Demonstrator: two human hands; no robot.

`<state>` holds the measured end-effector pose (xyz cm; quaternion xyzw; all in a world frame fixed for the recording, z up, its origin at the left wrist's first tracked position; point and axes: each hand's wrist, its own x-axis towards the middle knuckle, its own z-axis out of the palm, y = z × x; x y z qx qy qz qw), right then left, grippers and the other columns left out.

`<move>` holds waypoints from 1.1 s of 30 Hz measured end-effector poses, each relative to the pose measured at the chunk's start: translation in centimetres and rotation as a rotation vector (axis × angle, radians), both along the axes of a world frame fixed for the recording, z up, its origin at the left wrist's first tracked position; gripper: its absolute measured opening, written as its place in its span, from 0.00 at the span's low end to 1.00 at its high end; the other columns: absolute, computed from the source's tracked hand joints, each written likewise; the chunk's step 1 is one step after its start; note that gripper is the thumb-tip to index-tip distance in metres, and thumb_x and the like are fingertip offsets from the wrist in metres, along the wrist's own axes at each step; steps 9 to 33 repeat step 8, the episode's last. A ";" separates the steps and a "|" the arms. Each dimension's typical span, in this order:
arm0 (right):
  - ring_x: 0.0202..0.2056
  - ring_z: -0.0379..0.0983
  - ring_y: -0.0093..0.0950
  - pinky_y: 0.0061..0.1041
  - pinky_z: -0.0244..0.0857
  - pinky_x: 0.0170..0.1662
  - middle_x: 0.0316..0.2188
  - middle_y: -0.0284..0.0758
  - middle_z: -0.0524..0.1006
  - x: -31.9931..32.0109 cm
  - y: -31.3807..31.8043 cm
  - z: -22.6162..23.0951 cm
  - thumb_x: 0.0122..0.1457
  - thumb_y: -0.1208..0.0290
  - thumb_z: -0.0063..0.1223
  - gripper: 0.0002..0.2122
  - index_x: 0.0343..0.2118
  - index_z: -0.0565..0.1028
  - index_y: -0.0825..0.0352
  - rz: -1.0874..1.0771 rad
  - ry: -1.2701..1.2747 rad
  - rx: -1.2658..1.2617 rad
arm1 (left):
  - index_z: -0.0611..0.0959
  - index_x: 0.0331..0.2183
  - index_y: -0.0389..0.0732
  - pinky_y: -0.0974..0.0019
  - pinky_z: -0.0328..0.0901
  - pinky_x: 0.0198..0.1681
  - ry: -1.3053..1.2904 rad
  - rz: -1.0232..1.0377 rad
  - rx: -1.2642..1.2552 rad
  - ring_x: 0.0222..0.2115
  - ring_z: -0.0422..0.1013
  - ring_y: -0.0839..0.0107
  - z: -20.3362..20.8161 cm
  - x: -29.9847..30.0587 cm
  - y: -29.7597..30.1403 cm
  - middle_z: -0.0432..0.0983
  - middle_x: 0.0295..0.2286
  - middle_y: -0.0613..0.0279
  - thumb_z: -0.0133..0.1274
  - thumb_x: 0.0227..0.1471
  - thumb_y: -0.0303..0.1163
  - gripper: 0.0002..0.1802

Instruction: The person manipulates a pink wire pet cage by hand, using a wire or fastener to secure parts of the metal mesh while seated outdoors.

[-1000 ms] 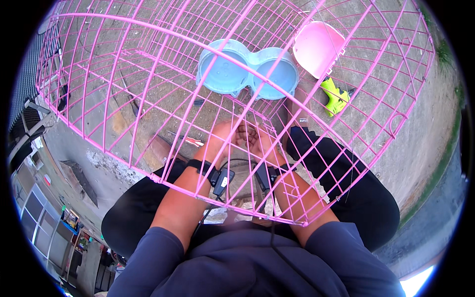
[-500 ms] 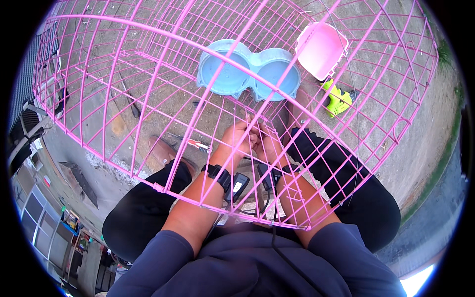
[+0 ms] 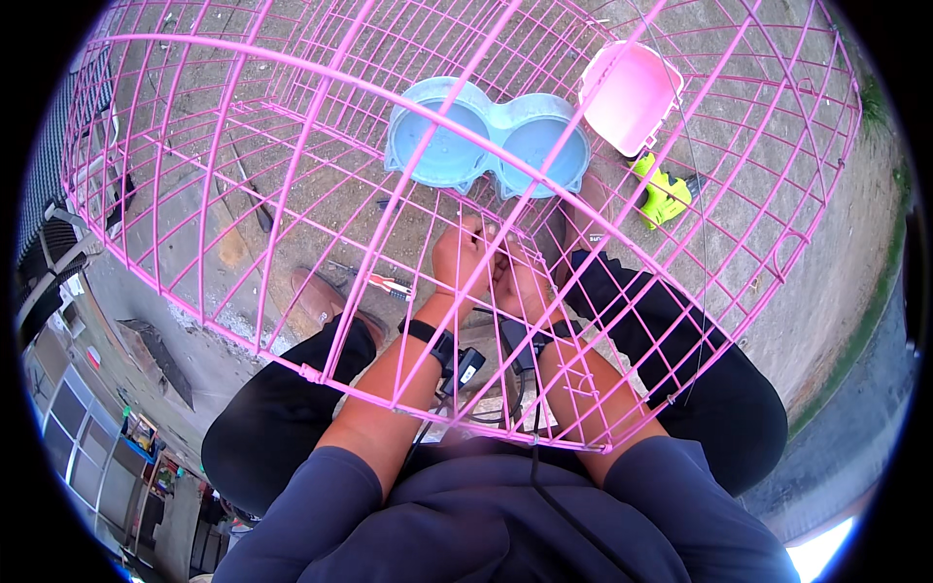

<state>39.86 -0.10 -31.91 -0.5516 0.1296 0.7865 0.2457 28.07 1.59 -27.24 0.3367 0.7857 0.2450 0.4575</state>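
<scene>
Mid-frame, left hand (image 3: 461, 257) and right hand (image 3: 520, 280) are together, pinching cage (image 3: 292, 126) wires below the bowl (image 3: 486, 141).

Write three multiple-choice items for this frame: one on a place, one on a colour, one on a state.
1. Where does the double bowl lie?
A. on the person's lap
B. on the ground beyond the hands
C. on top of the cage

2. What colour is the wire cage?
A. pink
B. white
C. black

3. How are the left hand and right hand?
A. far apart
B. close together at the wires
C. out of view

B: it lies past the fingertips. A: every wire is pink. B: both hands meet mid-frame.
</scene>
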 end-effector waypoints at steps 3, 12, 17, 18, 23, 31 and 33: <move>0.23 0.68 0.21 0.19 0.63 0.25 0.26 0.31 0.75 -1.7 0.7 1.6 0.61 0.60 0.47 0.11 0.37 0.74 0.61 -0.018 -0.069 -0.013 | 0.78 0.32 0.35 0.62 0.67 0.29 0.046 -0.090 0.079 0.26 0.74 0.61 -0.9 -0.7 -0.5 0.75 0.24 0.48 0.51 0.53 0.32 0.09; 0.31 0.72 0.25 0.28 0.69 0.41 0.29 0.31 0.76 2.2 -0.8 -2.4 0.62 0.57 0.45 0.15 0.45 0.74 0.60 0.223 -0.012 0.127 | 0.80 0.32 0.35 0.60 0.67 0.30 -0.024 -0.092 0.003 0.27 0.74 0.59 0.2 -1.6 0.1 0.77 0.25 0.49 0.53 0.51 0.34 0.11; 0.31 0.72 0.25 0.28 0.69 0.41 0.29 0.31 0.76 2.2 -0.8 -2.4 0.62 0.57 0.45 0.15 0.45 0.74 0.60 0.223 -0.012 0.127 | 0.80 0.32 0.35 0.60 0.67 0.30 -0.024 -0.092 0.003 0.27 0.74 0.59 0.2 -1.6 0.1 0.77 0.25 0.49 0.53 0.51 0.34 0.11; 0.31 0.72 0.25 0.28 0.69 0.41 0.29 0.31 0.76 2.2 -0.8 -2.4 0.62 0.57 0.45 0.15 0.45 0.74 0.60 0.223 -0.012 0.127 | 0.80 0.32 0.35 0.60 0.67 0.30 -0.024 -0.092 0.003 0.27 0.74 0.59 0.2 -1.6 0.1 0.77 0.25 0.49 0.53 0.51 0.34 0.11; 0.31 0.72 0.25 0.28 0.69 0.41 0.29 0.31 0.76 2.2 -0.8 -2.4 0.62 0.57 0.45 0.15 0.45 0.74 0.60 0.223 -0.012 0.127 | 0.80 0.32 0.35 0.60 0.67 0.30 -0.024 -0.092 0.003 0.27 0.74 0.59 0.2 -1.6 0.1 0.77 0.25 0.49 0.53 0.51 0.34 0.11; 0.31 0.72 0.25 0.28 0.69 0.41 0.29 0.31 0.76 2.2 -0.8 -2.4 0.62 0.57 0.45 0.15 0.45 0.74 0.60 0.223 -0.012 0.127 | 0.80 0.32 0.35 0.60 0.67 0.30 -0.024 -0.092 0.003 0.27 0.74 0.59 0.2 -1.6 0.1 0.77 0.25 0.49 0.53 0.51 0.34 0.11; 0.31 0.72 0.25 0.28 0.69 0.41 0.29 0.31 0.76 2.2 -0.8 -2.4 0.62 0.57 0.45 0.15 0.45 0.74 0.60 0.223 -0.012 0.127 | 0.80 0.32 0.35 0.60 0.67 0.30 -0.024 -0.092 0.003 0.27 0.74 0.59 0.2 -1.6 0.1 0.77 0.25 0.49 0.53 0.51 0.34 0.11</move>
